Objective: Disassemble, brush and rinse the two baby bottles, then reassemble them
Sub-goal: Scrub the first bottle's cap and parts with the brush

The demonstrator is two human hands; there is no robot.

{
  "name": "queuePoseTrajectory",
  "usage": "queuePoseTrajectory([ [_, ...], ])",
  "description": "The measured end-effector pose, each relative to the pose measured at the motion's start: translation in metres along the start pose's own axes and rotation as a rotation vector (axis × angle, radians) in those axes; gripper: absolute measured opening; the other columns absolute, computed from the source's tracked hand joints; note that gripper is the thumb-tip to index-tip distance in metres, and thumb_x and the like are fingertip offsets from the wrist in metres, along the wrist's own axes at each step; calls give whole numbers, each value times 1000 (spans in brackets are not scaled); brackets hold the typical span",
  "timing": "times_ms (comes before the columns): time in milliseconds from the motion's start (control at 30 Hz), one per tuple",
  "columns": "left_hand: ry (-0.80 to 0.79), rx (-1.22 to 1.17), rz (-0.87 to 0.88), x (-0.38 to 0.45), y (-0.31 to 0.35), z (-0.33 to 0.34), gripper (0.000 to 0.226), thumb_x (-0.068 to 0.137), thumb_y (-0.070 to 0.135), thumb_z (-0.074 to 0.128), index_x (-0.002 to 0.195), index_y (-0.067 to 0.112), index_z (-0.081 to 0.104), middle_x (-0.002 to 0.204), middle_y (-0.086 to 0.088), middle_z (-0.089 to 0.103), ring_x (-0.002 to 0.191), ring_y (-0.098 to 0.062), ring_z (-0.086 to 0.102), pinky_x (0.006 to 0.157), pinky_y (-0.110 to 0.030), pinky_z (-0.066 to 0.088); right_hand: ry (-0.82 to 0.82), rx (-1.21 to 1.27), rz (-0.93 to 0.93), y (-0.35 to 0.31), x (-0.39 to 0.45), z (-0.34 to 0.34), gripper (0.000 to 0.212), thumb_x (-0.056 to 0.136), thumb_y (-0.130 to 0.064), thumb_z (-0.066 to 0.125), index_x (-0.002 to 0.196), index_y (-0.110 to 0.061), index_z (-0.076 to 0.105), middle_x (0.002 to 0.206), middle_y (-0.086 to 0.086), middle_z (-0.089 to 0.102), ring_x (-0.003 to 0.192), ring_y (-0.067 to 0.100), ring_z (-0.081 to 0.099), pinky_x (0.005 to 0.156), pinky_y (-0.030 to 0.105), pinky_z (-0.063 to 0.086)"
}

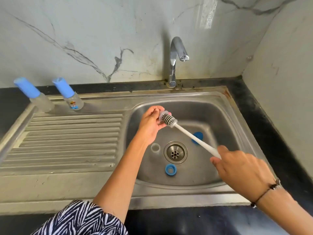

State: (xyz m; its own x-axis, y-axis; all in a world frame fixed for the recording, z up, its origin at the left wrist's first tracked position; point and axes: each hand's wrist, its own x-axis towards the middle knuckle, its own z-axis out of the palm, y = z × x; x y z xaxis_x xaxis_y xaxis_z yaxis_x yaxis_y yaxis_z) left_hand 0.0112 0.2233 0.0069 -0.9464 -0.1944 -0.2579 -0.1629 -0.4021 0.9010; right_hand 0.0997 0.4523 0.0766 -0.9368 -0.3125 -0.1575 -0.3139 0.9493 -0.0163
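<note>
Over the sink basin [211, 116], a clear teat [163, 114] is pinched in the left hand [151, 122] while the brush [169, 119], handle gripped by the right hand [240, 168], is worked into it: brushing step judged in hand, rinsing under the tap [177, 55] next. Two capped bottles [74, 100] are stood on the drainer behind; loose rings [169, 169] lie near the drain, with open room above.

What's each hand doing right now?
Left hand: holding a small clear bottle part.
Right hand: gripping the bottle brush handle.
</note>
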Motion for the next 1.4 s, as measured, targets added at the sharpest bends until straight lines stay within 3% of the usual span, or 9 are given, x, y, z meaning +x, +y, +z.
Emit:
queuePoseTrajectory([
  [133,107,45,47,-8,5,2,27,103,12,35,85,12,55,83,-9,61,75,-17,66,59,-28,56,162,-193,-22,-18,-3,2,18,99,-36,35,96,-19,37,63,-8,45,62,19,63,39,26,18],
  [300,235,-82,-13,-12,12,3,14,102,19,40,91,14,48,85,-9,60,75,-20,60,68,-36,53,280,-110,51,-31,0,23,40,48,-2,86,59,-7,48,35,1,30,21,16,37,52,8,8],
  [400,194,-203,-77,-15,23,-3,25,100,28,43,94,5,52,79,-12,61,71,-22,62,67,-33,55,174,-164,12,-37,-3,21,32,61,-8,82,67,-7,51,40,2,37,25,19,44,46,10,8],
  [533,94,-300,-76,-19,26,-4,26,100,20,43,79,9,52,68,-7,65,64,-21,67,80,-35,49,100,-60,6,-45,7,13,24,101,-41,25,95,-19,34,70,-7,47,69,19,60,50,30,37],
  [767,-62,-478,-38,-21,29,-3,26,100,26,39,84,12,53,72,-5,68,71,-20,70,90,-38,47,-636,1364,194,-32,17,9,33,97,-36,44,74,-13,39,49,0,32,33,11,23,33,17,25],
  [967,-178,-717,16,-19,40,5,20,90,27,45,86,11,55,72,-5,62,66,-19,64,86,-42,53,-1307,2020,-44,-23,33,28,32,88,-41,61,73,-14,51,50,-2,42,32,7,36,33,17,26],
  [1167,-16,-457,-45,3,46,7,28,100,31,36,80,18,49,64,-1,59,61,-19,63,83,-41,46,-639,1430,216,-40,47,10,37,97,-40,41,69,-16,41,51,-1,32,33,11,22,34,16,23],
  [1300,122,-282,-78,10,41,7,26,102,29,34,81,20,47,64,0,56,59,-16,65,77,-35,45,-61,397,112,-56,47,11,33,100,-41,29,89,-14,45,81,6,58,68,27,54,57,30,38],
  [1400,220,-172,-123,13,38,9,26,102,31,33,83,20,47,72,-1,53,50,-14,65,68,-31,45,54,153,83,-59,49,20,28,101,-40,25,91,-15,33,86,3,62,76,28,62,56,31,36],
])
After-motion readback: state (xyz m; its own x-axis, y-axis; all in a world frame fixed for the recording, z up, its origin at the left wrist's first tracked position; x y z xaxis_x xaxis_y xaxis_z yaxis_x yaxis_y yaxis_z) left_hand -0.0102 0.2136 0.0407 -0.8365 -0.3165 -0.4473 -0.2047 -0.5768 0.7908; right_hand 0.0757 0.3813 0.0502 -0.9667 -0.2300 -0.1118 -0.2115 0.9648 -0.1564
